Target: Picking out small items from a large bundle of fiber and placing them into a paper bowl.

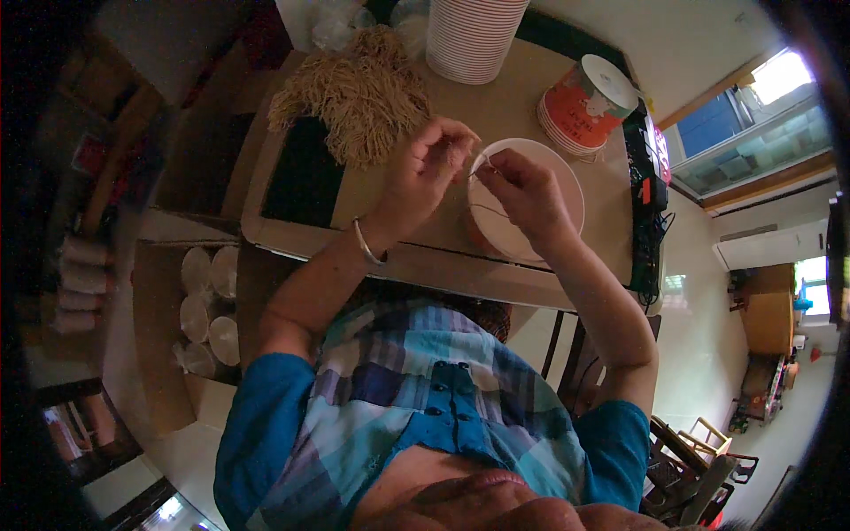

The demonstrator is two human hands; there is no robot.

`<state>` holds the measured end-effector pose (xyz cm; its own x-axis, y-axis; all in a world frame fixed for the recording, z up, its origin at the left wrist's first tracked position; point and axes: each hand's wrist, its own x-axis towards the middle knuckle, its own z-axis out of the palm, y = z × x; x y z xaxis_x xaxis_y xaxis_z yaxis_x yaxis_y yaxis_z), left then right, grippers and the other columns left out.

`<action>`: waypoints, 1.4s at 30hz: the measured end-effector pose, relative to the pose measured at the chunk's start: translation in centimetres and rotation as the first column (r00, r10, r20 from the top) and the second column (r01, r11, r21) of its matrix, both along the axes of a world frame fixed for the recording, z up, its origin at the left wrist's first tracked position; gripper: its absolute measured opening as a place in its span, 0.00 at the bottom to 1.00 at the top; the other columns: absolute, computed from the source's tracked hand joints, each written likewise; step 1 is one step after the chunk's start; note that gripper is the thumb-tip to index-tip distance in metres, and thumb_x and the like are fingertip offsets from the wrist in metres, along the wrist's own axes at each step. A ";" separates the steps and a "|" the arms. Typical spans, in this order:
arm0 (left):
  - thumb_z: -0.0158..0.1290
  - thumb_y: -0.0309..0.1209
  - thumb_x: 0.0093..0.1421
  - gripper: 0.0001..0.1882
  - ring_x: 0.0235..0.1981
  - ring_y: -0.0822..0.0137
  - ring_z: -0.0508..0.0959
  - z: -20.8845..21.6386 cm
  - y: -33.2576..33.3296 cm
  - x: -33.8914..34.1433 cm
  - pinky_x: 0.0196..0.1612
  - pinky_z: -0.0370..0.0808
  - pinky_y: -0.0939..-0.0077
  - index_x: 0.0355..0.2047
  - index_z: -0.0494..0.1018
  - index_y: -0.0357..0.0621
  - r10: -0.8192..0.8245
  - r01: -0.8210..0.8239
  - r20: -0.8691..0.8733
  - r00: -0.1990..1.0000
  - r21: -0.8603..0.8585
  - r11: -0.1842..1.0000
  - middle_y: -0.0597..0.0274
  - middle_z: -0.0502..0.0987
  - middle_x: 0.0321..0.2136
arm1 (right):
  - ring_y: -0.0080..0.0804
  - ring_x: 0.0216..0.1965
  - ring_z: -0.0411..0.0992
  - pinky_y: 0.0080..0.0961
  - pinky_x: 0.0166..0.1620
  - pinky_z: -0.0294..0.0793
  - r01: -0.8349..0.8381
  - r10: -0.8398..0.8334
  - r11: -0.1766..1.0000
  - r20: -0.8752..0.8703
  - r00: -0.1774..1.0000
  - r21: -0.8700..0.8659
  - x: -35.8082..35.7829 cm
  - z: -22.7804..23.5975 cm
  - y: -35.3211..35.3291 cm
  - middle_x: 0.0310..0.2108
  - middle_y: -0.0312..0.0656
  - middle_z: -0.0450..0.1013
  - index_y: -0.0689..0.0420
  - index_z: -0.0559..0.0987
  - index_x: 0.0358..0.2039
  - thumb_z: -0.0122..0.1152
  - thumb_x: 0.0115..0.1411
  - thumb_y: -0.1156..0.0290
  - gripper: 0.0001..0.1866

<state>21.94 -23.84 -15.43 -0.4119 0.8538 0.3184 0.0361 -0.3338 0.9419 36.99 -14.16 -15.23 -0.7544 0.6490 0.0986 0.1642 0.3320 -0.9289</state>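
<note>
A round paper bucket (503, 234) with a white inside and an orange outside stands near the table's front edge. At the left part of its rim, my right hand (529, 190) pinches a thin tan cord (485, 209), a length of which hangs in a curve across the bucket's mouth. Close beside it, my left hand (432, 164), with a bangle on the wrist, has its fingers curled together at the rim. Whatever sits between those left fingertips is too small to make out. A heap of tan cords (354, 97) lies beyond my left hand.
A tall stack of white striped tubs (474, 40) rises at the back. Orange printed buckets (580, 111) stand nested at the back right. Black cables (651, 239) run along the table's right edge. Left of the table, a carton (164, 354) holds rolled white cups (210, 314).
</note>
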 end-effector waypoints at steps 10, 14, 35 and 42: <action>0.56 0.27 0.58 0.08 0.30 0.76 0.73 -2.6 -0.4 -1.5 0.32 0.71 0.82 0.38 0.76 0.41 0.015 0.004 -0.397 0.918 0.046 0.999 0.65 0.73 0.32 | 0.15 0.28 0.65 0.16 0.28 0.65 0.073 -0.034 0.960 0.146 0.989 -0.272 0.3 1.6 -0.3 0.28 0.30 0.73 0.59 0.77 0.36 0.59 0.61 0.67 0.09; 0.58 0.27 0.56 0.11 0.28 0.77 0.71 -1.8 -0.5 -0.9 0.32 0.71 0.82 0.40 0.76 0.42 -0.048 0.034 -0.334 0.941 -0.047 0.998 0.65 0.71 0.35 | 0.14 0.25 0.64 0.16 0.23 0.62 0.067 -0.027 0.956 0.143 0.989 -0.287 0.3 1.7 -0.5 0.27 0.28 0.72 0.57 0.77 0.36 0.58 0.61 0.67 0.07; 0.51 0.28 0.62 0.04 0.32 0.77 0.72 -0.6 0.6 -0.9 0.39 0.70 0.81 0.33 0.74 0.41 -0.227 0.227 0.013 0.974 -0.104 0.968 0.69 0.73 0.30 | 0.14 0.15 0.55 0.15 0.17 0.50 -0.062 0.095 0.781 0.020 0.995 -0.622 1.2 2.0 0.2 0.17 0.26 0.60 0.54 0.78 0.40 0.56 0.64 0.64 0.09; 0.52 0.29 0.62 0.05 0.31 0.78 0.72 -1.1 0.4 -1.1 0.37 0.69 0.82 0.34 0.75 0.41 -0.201 0.212 0.105 0.974 -0.097 0.973 0.69 0.76 0.28 | 0.14 0.15 0.53 0.15 0.17 0.48 -0.151 0.123 0.683 -0.091 0.988 -0.715 1.4 1.7 0.2 0.18 0.25 0.59 0.57 0.77 0.44 0.52 0.65 0.64 0.12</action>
<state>20.87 -23.45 -16.55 -0.2466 0.9505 0.1890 -0.1128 -0.2219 0.9685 38.42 -13.96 -13.50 -0.8460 0.4212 -0.3269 0.1362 -0.4221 -0.8963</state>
